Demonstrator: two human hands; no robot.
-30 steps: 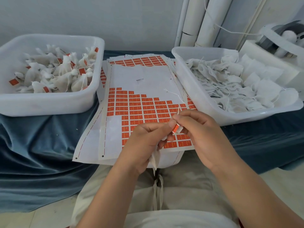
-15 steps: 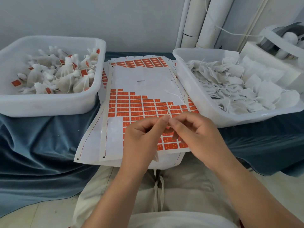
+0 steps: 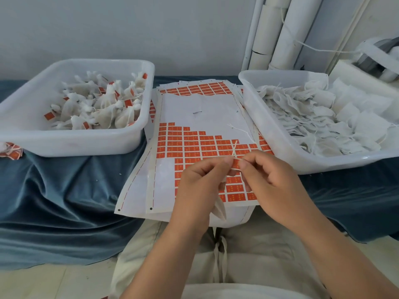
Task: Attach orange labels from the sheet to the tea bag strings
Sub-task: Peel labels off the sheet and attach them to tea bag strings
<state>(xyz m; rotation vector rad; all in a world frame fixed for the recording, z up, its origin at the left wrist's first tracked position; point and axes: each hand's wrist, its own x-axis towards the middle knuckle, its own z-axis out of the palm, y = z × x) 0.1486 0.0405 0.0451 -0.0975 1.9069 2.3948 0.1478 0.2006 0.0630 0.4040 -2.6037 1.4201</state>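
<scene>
My left hand (image 3: 199, 182) and my right hand (image 3: 272, 182) meet above the label sheet (image 3: 194, 117), both pinching one small orange label (image 3: 236, 163) folded on a white string (image 3: 235, 148). The string's two ends stick up above the label. A white tea bag (image 3: 220, 209) hangs below my left hand, mostly hidden by it. The sheet lies on the blue cloth and has rows of orange labels across its middle and bare backing at its top.
A white tub (image 3: 71, 145) at the left holds several labelled tea bags. A white tub (image 3: 280, 145) at the right holds several unlabelled bags. Blue cloth (image 3: 54, 201) covers the table. White pipes (image 3: 278, 31) stand behind. A loose string (image 3: 241, 130) lies on the sheet.
Both hands rose slightly over the sheet. The label, held open beside the string a second ago, is now folded flat on it between my fingertips.
</scene>
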